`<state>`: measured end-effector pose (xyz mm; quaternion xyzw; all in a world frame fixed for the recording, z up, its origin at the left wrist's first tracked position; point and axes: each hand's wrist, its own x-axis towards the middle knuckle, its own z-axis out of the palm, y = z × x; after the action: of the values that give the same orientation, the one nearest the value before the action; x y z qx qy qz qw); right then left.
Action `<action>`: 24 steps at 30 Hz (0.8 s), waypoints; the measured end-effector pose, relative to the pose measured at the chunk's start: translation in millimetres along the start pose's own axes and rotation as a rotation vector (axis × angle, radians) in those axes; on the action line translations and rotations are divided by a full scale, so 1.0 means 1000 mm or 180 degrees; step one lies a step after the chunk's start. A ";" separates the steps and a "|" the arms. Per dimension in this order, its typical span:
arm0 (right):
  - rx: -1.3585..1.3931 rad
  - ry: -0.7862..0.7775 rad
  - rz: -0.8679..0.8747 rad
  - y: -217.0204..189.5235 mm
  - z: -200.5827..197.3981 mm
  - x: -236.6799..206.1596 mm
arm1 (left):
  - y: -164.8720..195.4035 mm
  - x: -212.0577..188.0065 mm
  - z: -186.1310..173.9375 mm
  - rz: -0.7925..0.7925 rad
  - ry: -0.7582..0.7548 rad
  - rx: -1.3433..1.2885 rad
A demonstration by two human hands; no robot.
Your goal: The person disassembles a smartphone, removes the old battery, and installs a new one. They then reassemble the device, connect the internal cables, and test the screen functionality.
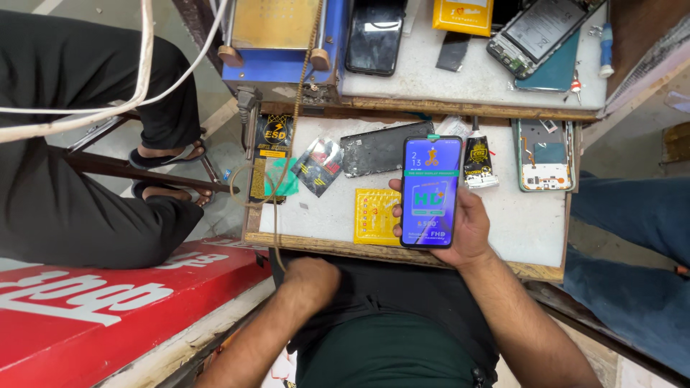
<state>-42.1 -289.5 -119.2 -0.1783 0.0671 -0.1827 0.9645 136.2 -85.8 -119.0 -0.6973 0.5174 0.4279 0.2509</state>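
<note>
My right hand (471,228) holds a smartphone (430,190) upright over the white work surface (535,223), its screen lit in purple and blue. My left hand (310,275) rests closed at the wooden front edge of the bench, below the surface, holding nothing that I can see. A yellow packet (375,216) lies just left of the phone. Behind it lie a cracked dark display panel (379,149) and a small black tube pack (478,159).
An opened phone back (544,154) lies at the right. On the upper shelf sit a blue machine (280,39), a black phone (375,34) and another opened phone (539,32). A person in black sits at the left (65,144); a red board (108,302) lies below.
</note>
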 end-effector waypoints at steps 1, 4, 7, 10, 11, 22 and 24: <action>0.0055 -0.0044 -0.0001 0.000 0.001 0.000 | 0.009 -0.014 -0.001 0.0515 -0.0016 -0.0037; -0.0588 -0.0160 -0.0175 0.001 0.003 -0.001 | 0.028 -0.043 -0.017 0.1710 0.1169 -0.1307; -0.0782 0.0030 -0.0163 0.003 0.006 -0.001 | 0.040 -0.053 -0.029 0.2159 0.1853 -0.2304; -0.1109 0.0114 -0.0316 0.009 0.008 0.002 | 0.048 -0.048 -0.028 0.2263 0.1903 -0.2919; -0.0880 0.0210 -0.0303 0.011 0.009 0.003 | 0.052 -0.045 -0.024 0.2258 0.1919 -0.3102; -0.0330 0.0509 -0.0819 0.031 0.047 0.025 | 0.059 -0.005 -0.001 0.2140 0.1770 -0.5154; -0.0342 0.0496 -0.0823 0.035 0.053 0.027 | 0.055 -0.003 -0.001 0.2269 0.1751 -0.5209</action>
<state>4.4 -252.5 -85.1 -0.2220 0.1279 -0.3147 0.9139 84.9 -103.6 -110.9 -0.5340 0.2797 0.5309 -0.5957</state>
